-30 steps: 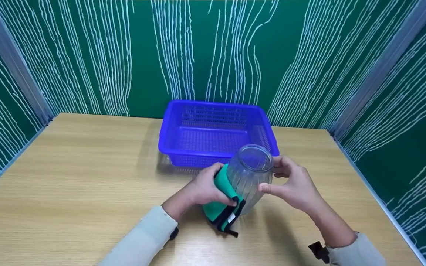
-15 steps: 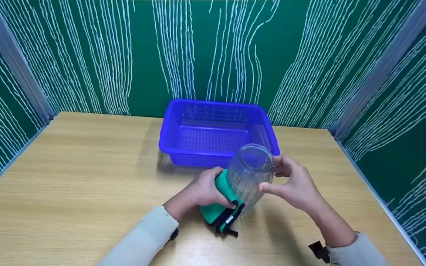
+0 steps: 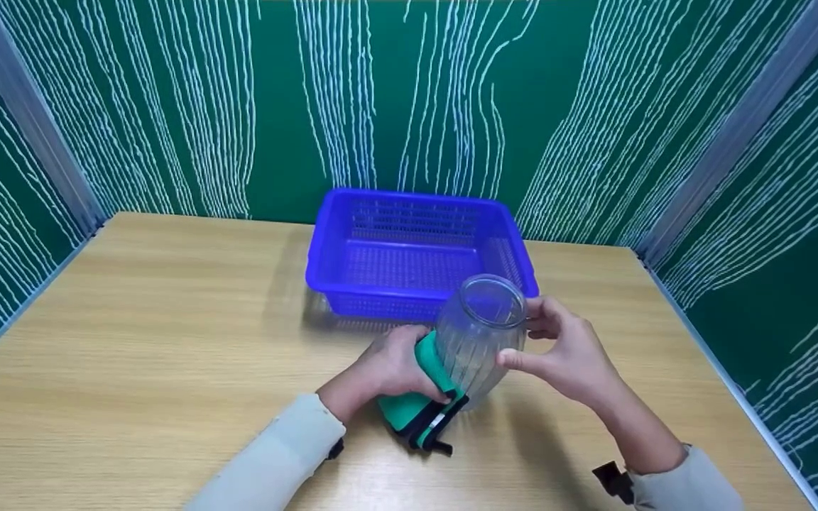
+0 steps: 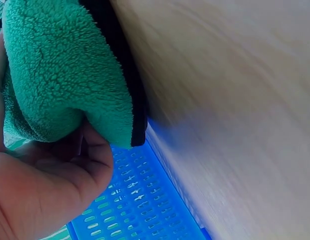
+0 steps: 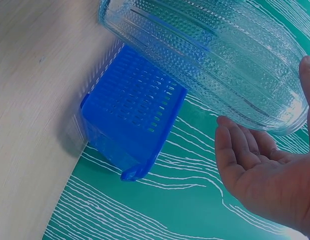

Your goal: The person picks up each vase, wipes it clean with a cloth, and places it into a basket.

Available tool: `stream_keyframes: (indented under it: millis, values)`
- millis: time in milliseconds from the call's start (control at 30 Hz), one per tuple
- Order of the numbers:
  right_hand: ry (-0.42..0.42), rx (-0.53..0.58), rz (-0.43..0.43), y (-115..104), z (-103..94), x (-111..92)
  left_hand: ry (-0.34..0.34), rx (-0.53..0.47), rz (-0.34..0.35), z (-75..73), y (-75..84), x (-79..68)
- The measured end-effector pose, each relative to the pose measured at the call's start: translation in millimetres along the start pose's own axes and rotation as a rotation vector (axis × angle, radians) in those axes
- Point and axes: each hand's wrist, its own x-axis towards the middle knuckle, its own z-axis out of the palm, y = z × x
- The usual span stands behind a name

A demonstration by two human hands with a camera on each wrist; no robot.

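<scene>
A clear ribbed glass jar (image 3: 481,348) stands mouth up in front of the basket, its lower part by the table. My right hand (image 3: 572,358) holds it near the rim, thumb on the near side and fingers at the far right side; the right wrist view shows the jar's dotted, ribbed wall (image 5: 210,60). My left hand (image 3: 398,365) grips a green cloth (image 3: 405,408) with black edging and a small white label, pressing it to the jar's left side. Its plush pile (image 4: 64,75) fills the upper left of the left wrist view, with fingers curled into a fold.
A blue-purple plastic basket (image 3: 380,292) with slotted walls stands just behind the jar. The wood-grain table (image 3: 167,341) ends at a green wall (image 3: 281,106) with white wavy lines. Side panels rise at left and right.
My left hand has slid the green cloth slightly down the jar's left side. The right hand and the jar have stayed nearly still.
</scene>
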Motion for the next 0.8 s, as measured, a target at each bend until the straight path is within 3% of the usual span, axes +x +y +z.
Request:
stream_keyframes:
  millis: [567,800]
  values:
    - [-0.004,-0.005,-0.014,-0.7,-1.2,0.6,-0.002,0.081,0.01,2.1,1.4,-1.5]
    - [-0.022,0.001,-0.027,-0.5,-1.8,0.9,-0.028,0.055,0.01,-3.4,0.8,-2.5]
